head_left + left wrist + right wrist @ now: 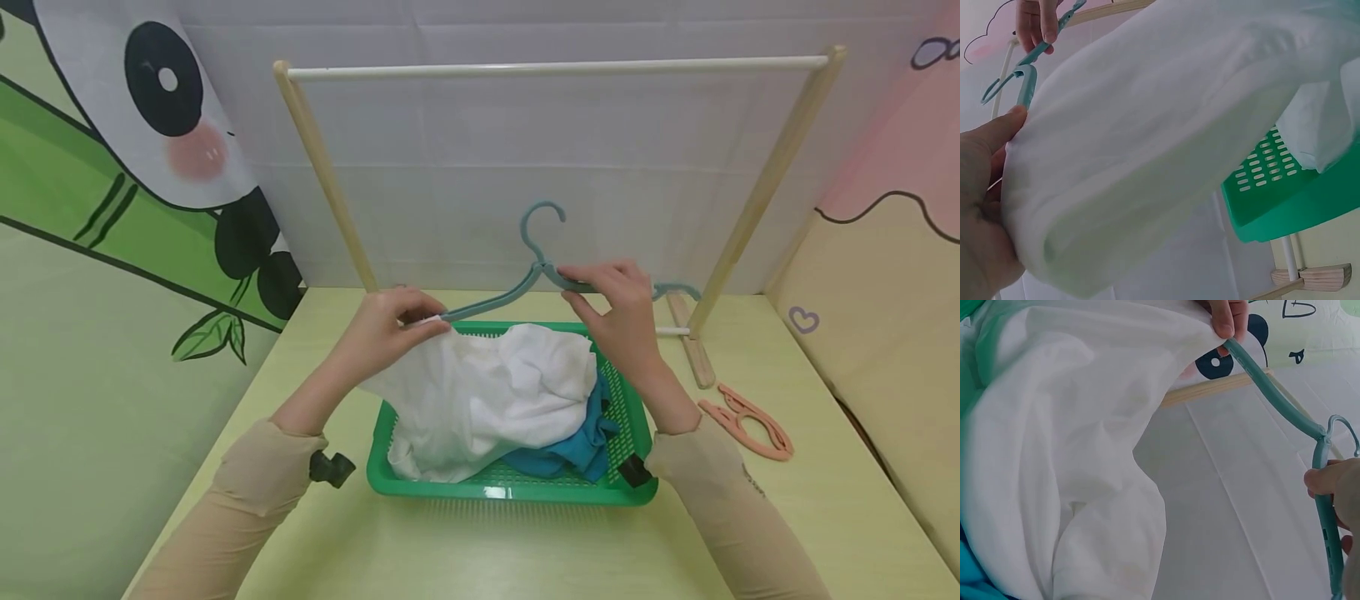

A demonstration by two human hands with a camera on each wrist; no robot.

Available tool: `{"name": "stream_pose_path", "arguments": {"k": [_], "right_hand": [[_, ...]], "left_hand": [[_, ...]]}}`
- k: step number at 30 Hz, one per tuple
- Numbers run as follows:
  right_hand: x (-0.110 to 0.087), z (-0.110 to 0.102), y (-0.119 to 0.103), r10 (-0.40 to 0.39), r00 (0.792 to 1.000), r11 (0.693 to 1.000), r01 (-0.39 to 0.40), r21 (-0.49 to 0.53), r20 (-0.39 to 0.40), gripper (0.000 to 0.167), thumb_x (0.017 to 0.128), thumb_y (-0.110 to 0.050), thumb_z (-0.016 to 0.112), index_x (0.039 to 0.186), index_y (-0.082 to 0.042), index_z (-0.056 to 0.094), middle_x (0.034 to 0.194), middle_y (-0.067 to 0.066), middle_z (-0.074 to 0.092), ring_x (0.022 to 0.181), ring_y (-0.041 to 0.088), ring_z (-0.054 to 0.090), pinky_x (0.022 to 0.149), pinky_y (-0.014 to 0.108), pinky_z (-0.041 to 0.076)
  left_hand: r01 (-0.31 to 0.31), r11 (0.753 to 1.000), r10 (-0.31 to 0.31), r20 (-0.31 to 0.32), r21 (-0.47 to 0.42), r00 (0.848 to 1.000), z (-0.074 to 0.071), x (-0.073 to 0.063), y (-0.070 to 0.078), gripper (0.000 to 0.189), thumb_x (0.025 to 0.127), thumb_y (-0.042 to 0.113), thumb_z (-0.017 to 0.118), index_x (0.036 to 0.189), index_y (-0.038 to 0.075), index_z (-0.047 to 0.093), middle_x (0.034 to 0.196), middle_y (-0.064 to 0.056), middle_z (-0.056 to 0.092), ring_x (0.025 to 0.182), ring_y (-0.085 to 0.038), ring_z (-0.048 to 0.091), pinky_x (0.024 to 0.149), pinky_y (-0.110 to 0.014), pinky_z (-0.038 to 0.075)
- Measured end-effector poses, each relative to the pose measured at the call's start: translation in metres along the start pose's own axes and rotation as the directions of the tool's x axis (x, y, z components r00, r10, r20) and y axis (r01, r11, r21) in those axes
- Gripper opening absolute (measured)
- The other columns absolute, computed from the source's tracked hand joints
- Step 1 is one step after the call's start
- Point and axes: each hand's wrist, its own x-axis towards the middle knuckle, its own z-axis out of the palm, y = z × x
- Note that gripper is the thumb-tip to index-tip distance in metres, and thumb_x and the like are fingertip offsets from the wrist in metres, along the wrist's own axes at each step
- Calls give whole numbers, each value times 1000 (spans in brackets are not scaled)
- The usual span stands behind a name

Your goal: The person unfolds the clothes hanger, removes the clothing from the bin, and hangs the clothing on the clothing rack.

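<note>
A teal clothes hanger (495,302) is held up above a green basket (510,493), its hook pointing upward. My left hand (386,329) pinches the hanger's left end together with the edge of a white garment (480,400). Between thumb and fingers, my right hand (618,312) grips the hanger's right arm near the hook. The white garment drapes from the left hand down into the basket, over a blue garment (573,450). In the right wrist view, the hanger's left tip (1235,349) meets the white cloth at the left hand's fingers.
Behind the basket stands a drying rack with a white rail (555,69) and wooden side posts (765,192). A folded orange hanger (750,423) lies on the table at the right, near the rack's wooden foot (693,346). Printed cloth walls enclose the sides.
</note>
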Motion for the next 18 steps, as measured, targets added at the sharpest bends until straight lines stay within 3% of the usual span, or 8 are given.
{"name": "stream_pose_path", "arguments": {"k": [10,18], "right_hand": [[-2,-1,0,13,1000,1000,-13,-8,4,27,82,-7,79,109,-10,77,95,11,76,92,31,56,84,46,35],[-4,-2,2,5,999,1000,-4,-25,41,24,83,-7,78,107,-10,77,98,11,76,92,30,56,81,45,32]], "left_hand": [[109,991,-104,61,-81,993,-7,-2,-1,16,88,22,76,103,16,77,95,0,73,82,-11,66,73,-19,56],[85,991,-81,43,-104,996,-11,-1,-1,12,88,19,76,98,15,78,93,0,76,79,-11,68,72,-19,55]]}}
